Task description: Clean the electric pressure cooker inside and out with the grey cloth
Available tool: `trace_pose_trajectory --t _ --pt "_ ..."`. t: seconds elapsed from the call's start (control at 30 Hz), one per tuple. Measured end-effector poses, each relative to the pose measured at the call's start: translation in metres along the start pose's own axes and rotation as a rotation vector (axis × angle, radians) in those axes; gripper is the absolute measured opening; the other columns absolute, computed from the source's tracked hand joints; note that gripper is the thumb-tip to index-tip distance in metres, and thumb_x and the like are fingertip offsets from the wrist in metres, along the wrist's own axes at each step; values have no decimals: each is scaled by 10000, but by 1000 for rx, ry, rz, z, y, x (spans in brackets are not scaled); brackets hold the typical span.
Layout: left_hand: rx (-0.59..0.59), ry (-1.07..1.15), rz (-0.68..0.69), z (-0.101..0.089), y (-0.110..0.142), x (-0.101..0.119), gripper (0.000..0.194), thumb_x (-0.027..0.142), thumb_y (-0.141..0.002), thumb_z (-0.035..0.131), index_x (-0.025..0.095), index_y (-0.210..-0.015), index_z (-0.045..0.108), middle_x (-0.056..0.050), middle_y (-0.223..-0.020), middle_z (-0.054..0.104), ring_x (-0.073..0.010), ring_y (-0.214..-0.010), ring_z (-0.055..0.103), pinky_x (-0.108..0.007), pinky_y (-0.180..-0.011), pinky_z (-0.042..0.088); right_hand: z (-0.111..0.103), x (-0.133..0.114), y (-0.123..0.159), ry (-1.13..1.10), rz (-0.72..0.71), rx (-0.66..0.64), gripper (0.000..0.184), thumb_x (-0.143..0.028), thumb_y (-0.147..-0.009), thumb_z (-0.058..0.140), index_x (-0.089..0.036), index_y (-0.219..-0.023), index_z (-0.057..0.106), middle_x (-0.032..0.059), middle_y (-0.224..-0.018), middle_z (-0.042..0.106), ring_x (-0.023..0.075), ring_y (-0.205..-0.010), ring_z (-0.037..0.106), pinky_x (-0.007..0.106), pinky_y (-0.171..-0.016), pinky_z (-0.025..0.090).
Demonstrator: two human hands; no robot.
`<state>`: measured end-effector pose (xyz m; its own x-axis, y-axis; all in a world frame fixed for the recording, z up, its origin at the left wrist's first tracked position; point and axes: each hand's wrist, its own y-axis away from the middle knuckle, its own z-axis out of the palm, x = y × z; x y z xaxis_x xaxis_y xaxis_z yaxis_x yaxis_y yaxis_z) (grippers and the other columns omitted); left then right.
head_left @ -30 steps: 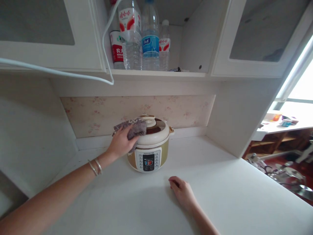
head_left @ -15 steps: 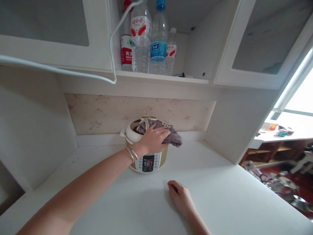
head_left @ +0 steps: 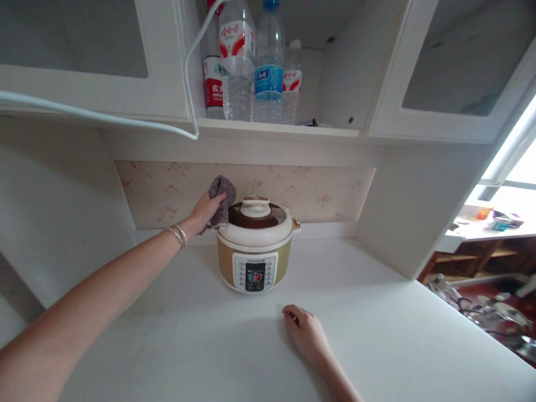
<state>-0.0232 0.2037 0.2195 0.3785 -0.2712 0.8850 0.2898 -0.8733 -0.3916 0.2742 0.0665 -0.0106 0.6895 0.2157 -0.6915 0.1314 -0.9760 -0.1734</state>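
A brownish-grey cloth is gripped in my left hand, at the left rear side of a pressure cooker. The cloth hangs down against the cooker's left edge. The cooker has a white and gold body, a dark brown lid with a pale knob, and a front panel with a small display; its lid is on. My right hand rests on the white counter in front of the cooker, fingers curled in, and whether anything is inside them cannot be seen.
Above, an open cabinet shelf holds several plastic bottles. A white cable hangs across the upper left. Behind the cooker runs a floral wall panel. At the right, beyond the counter edge, metal pots lie lower down.
My left hand has moved the cloth from the top of the cooker's lid to its left side, uncovering the lid. My right hand has stayed almost in place.
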Motion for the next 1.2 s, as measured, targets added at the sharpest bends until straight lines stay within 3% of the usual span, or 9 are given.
trace_pose_trajectory --t 0.13,0.3,0.4,0.57,0.67,0.77,1.0,1.1,1.2 --pt "-257 19 39 33 -34 28 455 428 -769 593 173 -1144 621 -100 -1041 704 -231 -846 674 -347 -765 521 -1 2 0 -27 -5 20 255 -277 -860 420 -245 -880 672 11 -844 702 164 -768 623 230 -675 397" --pt "-334 -555 328 84 -45 69 393 442 -752 581 161 -1009 677 -125 -995 708 -269 -842 664 -363 -767 488 -2 4 -1 -71 8 24 249 -269 -843 424 -238 -856 671 12 -795 695 167 -731 614 231 -653 399" --pt "-428 -828 568 115 -21 86 404 465 -762 552 173 -1015 671 -134 -996 705 -290 -911 652 -364 -803 464 -3 5 -2 -85 17 20 254 -268 -840 422 -229 -855 672 17 -773 688 168 -712 606 233 -634 399" --pt "-531 -937 932 151 62 78 314 366 -798 535 187 -1029 649 -111 -979 707 -275 -945 633 -479 -978 344 -7 9 1 -131 7 23 264 -300 -850 425 -212 -868 673 27 -778 685 166 -710 601 235 -648 409" --pt "-444 -883 1190 147 107 53 293 217 -826 495 160 -1082 626 -142 -1112 664 -287 -1123 545 -532 -1084 193 -8 11 4 -166 11 26 277 -325 -851 427 -202 -871 674 31 -766 684 166 -700 599 235 -644 413" --pt "-490 -848 1349 131 137 16 281 144 -832 494 146 -1075 636 -160 -1188 628 -262 -1220 480 -478 -1123 190 -7 13 5 -173 12 25 287 -328 -841 424 -192 -876 675 37 -758 682 169 -694 599 239 -642 417" --pt "-642 -782 1382 86 184 -64 197 146 -848 540 215 -985 662 -102 -1143 666 -193 -1187 536 -376 -1092 346 -5 12 6 -160 -22 36 303 -331 -828 419 -195 -882 685 48 -801 693 181 -736 616 251 -673 435" --pt "-676 -759 1408 61 181 -64 199 135 -841 559 232 -986 656 -89 -1192 644 -180 -1207 524 -357 -1095 353 -5 13 6 -168 -18 35 297 -335 -828 425 -196 -881 682 45 -785 693 183 -725 617 258 -667 440" --pt "-673 -683 1373 35 157 -34 284 102 -851 530 306 -1017 638 -15 -1273 600 -154 -1251 483 -381 -1120 316 -5 13 5 -163 -13 39 303 -354 -833 428 -197 -870 685 45 -760 689 182 -705 611 260 -654 442"
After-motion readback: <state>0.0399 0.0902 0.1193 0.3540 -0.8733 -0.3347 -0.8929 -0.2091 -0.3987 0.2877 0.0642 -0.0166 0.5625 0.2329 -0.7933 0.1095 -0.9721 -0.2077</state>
